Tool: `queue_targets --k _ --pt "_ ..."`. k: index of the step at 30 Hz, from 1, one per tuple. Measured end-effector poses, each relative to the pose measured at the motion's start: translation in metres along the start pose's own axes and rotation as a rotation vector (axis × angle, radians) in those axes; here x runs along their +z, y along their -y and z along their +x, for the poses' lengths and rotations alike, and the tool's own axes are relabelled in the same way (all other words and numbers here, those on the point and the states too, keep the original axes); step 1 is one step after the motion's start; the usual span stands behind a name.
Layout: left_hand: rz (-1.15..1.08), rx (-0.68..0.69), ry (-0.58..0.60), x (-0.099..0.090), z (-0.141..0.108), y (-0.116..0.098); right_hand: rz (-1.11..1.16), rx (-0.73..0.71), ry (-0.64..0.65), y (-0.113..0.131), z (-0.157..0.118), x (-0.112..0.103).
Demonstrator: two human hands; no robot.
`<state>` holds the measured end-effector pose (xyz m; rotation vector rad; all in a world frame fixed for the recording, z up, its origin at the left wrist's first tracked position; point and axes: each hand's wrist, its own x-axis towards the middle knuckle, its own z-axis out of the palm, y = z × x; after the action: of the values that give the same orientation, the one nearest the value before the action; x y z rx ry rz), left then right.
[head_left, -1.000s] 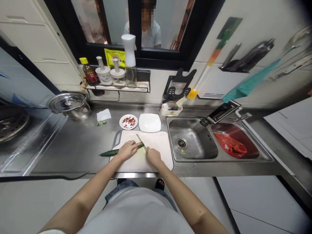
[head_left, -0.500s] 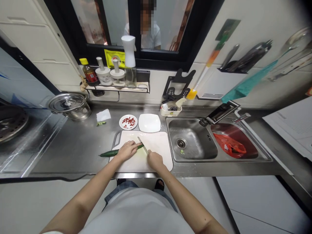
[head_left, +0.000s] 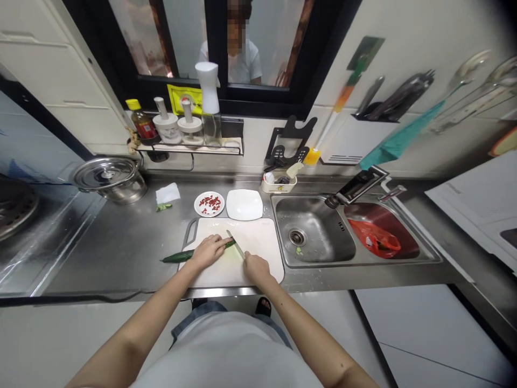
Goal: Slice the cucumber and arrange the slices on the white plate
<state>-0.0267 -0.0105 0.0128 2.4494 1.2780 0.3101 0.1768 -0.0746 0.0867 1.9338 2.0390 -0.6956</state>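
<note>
Head cam showed you mid-slice: left hand (head_left: 208, 251) pinned the cucumber (head_left: 177, 256) on the cutting board (head_left: 258, 242) at worktop front, right hand (head_left: 255, 268) gripped the knife (head_left: 235, 244), blade at cucumber's end; next cut likely needed fingertips tucked.

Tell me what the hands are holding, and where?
Right hand grips a knife by its handle; left hand presses the cucumber mid-length on the cutting board.
</note>
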Motion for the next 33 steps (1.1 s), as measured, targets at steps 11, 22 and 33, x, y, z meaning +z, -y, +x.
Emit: queue_targets --k 11,22,33 --pt "0.011 0.003 -0.009 0.004 0.001 0.003 0.04 -0.022 -0.029 0.011 0.022 -0.006" --pt "-0.018 -0.017 -0.013 0.001 0.0 0.0 0.023 0.005 0.02 0.001 0.003 -0.003" --pt "-0.003 -0.016 -0.013 0.002 0.0 0.001 -0.015 0.04 0.105 -0.008 -0.016 -0.003"
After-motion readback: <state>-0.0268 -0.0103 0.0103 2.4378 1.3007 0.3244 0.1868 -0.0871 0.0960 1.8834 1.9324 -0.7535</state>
